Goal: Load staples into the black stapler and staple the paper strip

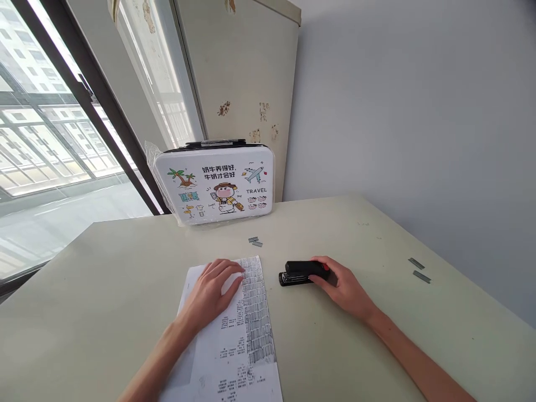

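Note:
Printed paper [234, 340] lies on the table in front of me, its right side covered by a column of dense staple-like marks. Resting on the upper part of it is my left hand [215, 287], palm down with the fingers stretched out. To the right of the sheet a black stapler [299, 271] with a small red spot sits on the table. My right hand [341, 285] grips its rear end between thumb and fingers. The stapler's front points left, a short gap away from the paper's edge.
Staple strips [255, 242] lie beyond the paper, and more staple strips [419, 270] are near the table's right edge. A white cartoon case [218, 184] in clear plastic stands at the back of the table [335, 346]. Behind are a worn cabinet [247, 67] and a wall [410, 111].

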Demonstrator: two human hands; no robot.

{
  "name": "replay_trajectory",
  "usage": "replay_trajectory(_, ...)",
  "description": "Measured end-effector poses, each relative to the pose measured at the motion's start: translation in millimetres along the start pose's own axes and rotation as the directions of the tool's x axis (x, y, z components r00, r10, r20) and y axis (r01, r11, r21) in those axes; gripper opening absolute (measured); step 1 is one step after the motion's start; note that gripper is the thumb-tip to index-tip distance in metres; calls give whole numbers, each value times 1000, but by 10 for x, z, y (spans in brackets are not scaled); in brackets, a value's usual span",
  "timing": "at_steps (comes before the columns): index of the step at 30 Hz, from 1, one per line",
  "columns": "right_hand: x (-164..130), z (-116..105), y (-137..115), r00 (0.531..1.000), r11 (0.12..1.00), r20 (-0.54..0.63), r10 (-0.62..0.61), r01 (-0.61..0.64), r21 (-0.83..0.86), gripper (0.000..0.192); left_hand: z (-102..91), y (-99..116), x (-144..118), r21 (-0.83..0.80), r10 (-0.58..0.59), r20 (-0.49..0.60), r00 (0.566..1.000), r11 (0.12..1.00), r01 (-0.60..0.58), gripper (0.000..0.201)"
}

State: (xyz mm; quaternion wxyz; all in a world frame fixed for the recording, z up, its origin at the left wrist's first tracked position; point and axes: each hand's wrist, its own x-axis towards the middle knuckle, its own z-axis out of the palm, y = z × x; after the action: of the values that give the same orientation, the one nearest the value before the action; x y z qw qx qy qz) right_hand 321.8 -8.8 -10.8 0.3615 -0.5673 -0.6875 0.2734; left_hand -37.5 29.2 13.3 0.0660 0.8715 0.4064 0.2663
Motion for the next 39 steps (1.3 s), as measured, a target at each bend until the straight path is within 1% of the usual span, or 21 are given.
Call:
replay_trajectory(2, 15, -18, -10, 1000, 1000, 30, -5, 5, -1, 42, 77, -44, 178, 16, -61, -13, 998, 998, 61, 25)
replay_trajectory(4, 19, -49, -19, 998, 1000, 67, -7, 6, 13, 41, 178, -111, 381, 20, -87, -26, 996, 996, 88, 26)
replay_trajectory(8, -5, -114, -42, 992, 999, 126, -10, 4, 47, 39, 382, -225, 747, 2, -92, -34, 995, 996, 92, 26)
replay_trajectory(12, -18, -140, -52, 986, 997, 167, -17, 3, 81, 36, 485, -247, 951, -85, -100, -29, 995, 992, 97, 17)
replay_trajectory(15, -15, -145, -54, 985, 995, 173, -22, 5, 95, 36, 494, -207, 984, -208, -117, -27, 993, 972, 109, 19)
replay_trajectory(18, -15, -148, -62, 985, 996, 172, -21, 6, 92, 34, 488, -96, 924, -381, -144, 3, 990, 915, 134, 22)
replay_trajectory(22, -26, -151, -78, 985, 996, 173, -4, -11, 86, 30, 469, 177, 772, -610, -153, 92, 984, 772, 177, 31)
replay_trajectory(24, -30, -149, -82, 985, 997, 172, 11, -25, 76, 30, 450, 337, 695, -670, -146, 128, 981, 717, 194, 30)
replay_trajectory(26, -31, -146, -82, 986, 998, 168, 15, -25, 62, 30, 432, 488, 620, -694, -140, 162, 977, 687, 214, 23)
replay_trajectory(27, -31, -145, -81, 986, 998, 166, 11, -21, 57, 30, 429, 555, 582, -678, -138, 177, 975, 701, 222, 23)
replay_trajectory(29, -29, -145, -79, 986, 998, 165, 1, -11, 55, 31, 435, 665, 507, -567, -138, 197, 971, 792, 227, 35)
replay_trajectory(31, -27, -146, -78, 986, 998, 169, -8, -4, 66, 32, 460, 735, 442, -377, -132, 212, 968, 903, 206, 44)
replay_trajectory(32, -26, -147, -78, 985, 997, 174, -10, -2, 73, 33, 476, 755, 417, -282, -127, 219, 967, 941, 187, 42)
replay_trajectory(33, -25, -147, -79, 984, 997, 179, -12, -2, 77, 34, 491, 765, 397, -212, -121, 226, 967, 963, 169, 36)
replay_trajectory(35, -24, -152, -81, 983, 997, 183, -13, -1, 75, 34, 516, 762, 372, -134, -109, 229, 967, 981, 142, 24)
replay_trajectory(39, -23, -187, -79, 981, 998, 190, -21, 10, 56, 33, 497, 711, 325, -78, -104, 206, 973, 989, 122, 23)
